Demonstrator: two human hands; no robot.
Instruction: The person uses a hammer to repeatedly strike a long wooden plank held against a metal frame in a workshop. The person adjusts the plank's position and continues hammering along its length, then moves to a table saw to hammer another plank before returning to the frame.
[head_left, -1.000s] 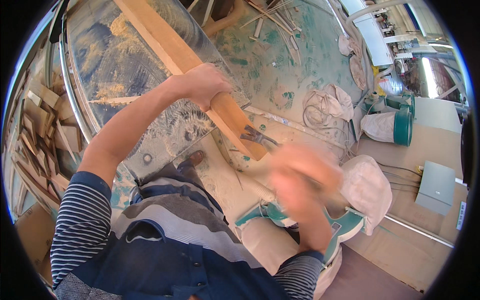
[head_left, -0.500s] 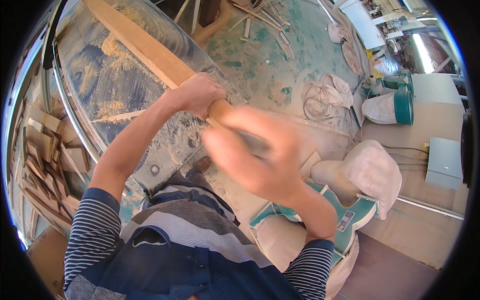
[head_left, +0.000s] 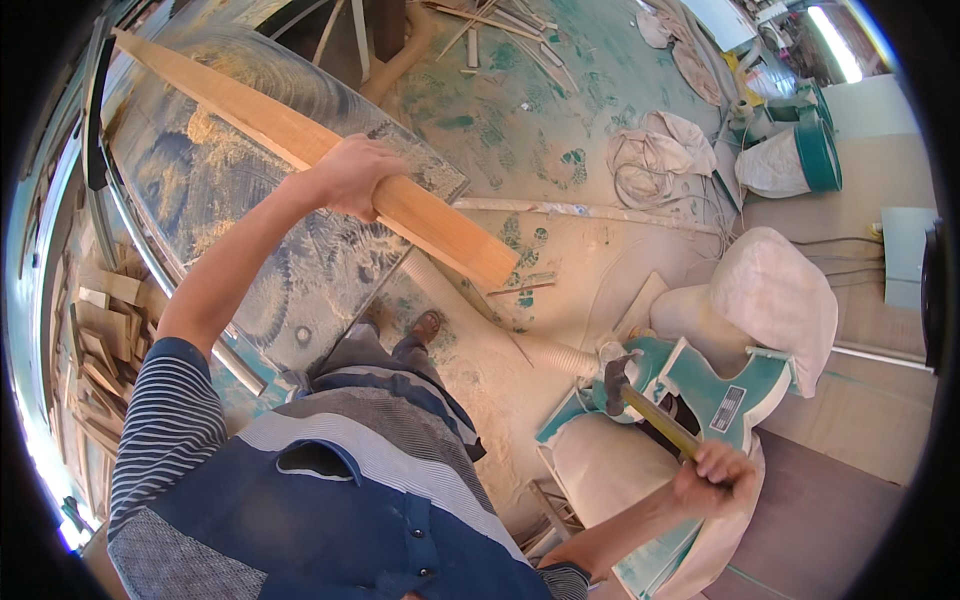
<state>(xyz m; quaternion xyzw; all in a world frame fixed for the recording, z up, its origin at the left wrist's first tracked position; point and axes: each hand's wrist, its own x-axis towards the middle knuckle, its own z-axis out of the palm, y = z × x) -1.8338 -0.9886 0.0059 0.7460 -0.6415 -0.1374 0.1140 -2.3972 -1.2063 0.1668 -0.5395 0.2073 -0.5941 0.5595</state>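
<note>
A long squared wooden beam (head_left: 445, 228) lies slantwise over the dusty metal table (head_left: 335, 290), its near end sticking out past the table's edge. My left hand (head_left: 357, 176) is closed round the beam, a good way back from that end. Down at the right, my right hand (head_left: 715, 480) grips a hammer (head_left: 660, 420) by its yellowish handle. The dark hammer head points up and left, well apart from the beam. Behind the hammer stands a green machine (head_left: 735, 390) with pale dust bags.
Sawdust covers the table and floor. A ribbed hose (head_left: 555, 355) runs across the floor towards the green machine. Wood offcuts (head_left: 105, 330) are piled at the left, and thin strips (head_left: 500, 30) lie at the far side. A cloth bundle (head_left: 660, 160) and green-rimmed bag (head_left: 820, 160) are farther right.
My right hand has swung from beside the beam's near end to the lower right, where the hammer now shows clearly. The left hand and beam have shifted slightly left in view.
</note>
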